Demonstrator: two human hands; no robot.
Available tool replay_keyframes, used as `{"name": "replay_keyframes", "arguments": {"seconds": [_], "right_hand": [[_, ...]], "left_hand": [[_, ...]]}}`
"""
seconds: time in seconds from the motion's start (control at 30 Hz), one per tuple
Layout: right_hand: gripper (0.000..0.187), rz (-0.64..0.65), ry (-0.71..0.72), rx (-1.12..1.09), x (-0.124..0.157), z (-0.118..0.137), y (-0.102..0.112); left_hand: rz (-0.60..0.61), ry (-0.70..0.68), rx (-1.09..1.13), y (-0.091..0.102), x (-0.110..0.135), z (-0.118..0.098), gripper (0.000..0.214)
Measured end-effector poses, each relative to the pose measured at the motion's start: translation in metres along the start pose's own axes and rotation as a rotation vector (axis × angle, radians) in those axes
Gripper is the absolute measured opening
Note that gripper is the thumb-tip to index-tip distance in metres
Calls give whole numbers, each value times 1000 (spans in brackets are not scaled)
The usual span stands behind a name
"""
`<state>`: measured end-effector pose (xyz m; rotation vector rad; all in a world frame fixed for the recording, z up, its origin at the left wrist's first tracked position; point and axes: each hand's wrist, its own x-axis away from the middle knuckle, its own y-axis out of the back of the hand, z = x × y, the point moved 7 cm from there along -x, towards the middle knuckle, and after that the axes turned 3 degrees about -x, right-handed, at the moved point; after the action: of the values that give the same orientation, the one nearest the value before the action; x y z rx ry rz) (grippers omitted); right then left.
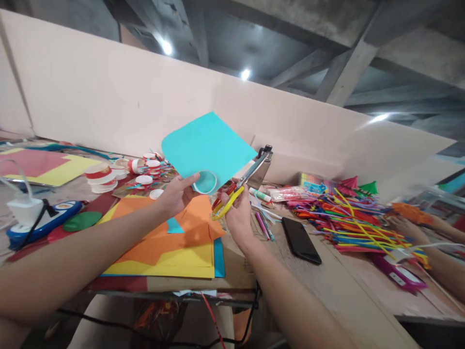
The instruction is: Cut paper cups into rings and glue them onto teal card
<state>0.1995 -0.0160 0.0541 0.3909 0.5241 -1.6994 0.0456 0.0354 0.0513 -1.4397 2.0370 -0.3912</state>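
Observation:
My left hand (178, 194) pinches the lower edge of a turquoise sheet of paper (209, 143), held up above the table. Against that edge, by my fingertips, is a small round piece with a pale rim (205, 182); whether it is a cup or a lid I cannot tell. Yellow-handled scissors (232, 199) are in my right hand (240, 215), its fingers closed round the handles. Their blades point up and away, beside the sheet's right corner. Below lie stacked orange paper (152, 242) and yellow paper (181, 265), with a turquoise scrap (175, 226) on top.
Left stand red-and-white paper cups (100, 177) and a blue power strip (47, 224). A black phone (301, 240), markers (261, 225) and a pile of colourful pipe cleaners (348, 218) lie right. Another person's hand (403, 227) is at the pile. A pale partition (109, 102) rises behind.

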Motion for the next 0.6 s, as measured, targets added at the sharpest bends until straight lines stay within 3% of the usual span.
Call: {"name": "replay_keyframes", "arguments": {"seconds": [0.13, 0.27, 0.4, 0.6], "right_hand": [[47, 44, -15, 25, -2, -7, -2], [48, 154, -55, 68, 0, -12, -8], [35, 194, -95, 90, 4, -10, -10], [41, 241, -57, 160, 10, -4, -21]], "left_hand": [[-90, -27, 71, 4, -20, -17, 16], [-137, -77, 141, -1, -32, -27, 22], [-130, -98, 176, -10, -30, -27, 21], [-153, -79, 191, -8, -21, -22, 21]]}}
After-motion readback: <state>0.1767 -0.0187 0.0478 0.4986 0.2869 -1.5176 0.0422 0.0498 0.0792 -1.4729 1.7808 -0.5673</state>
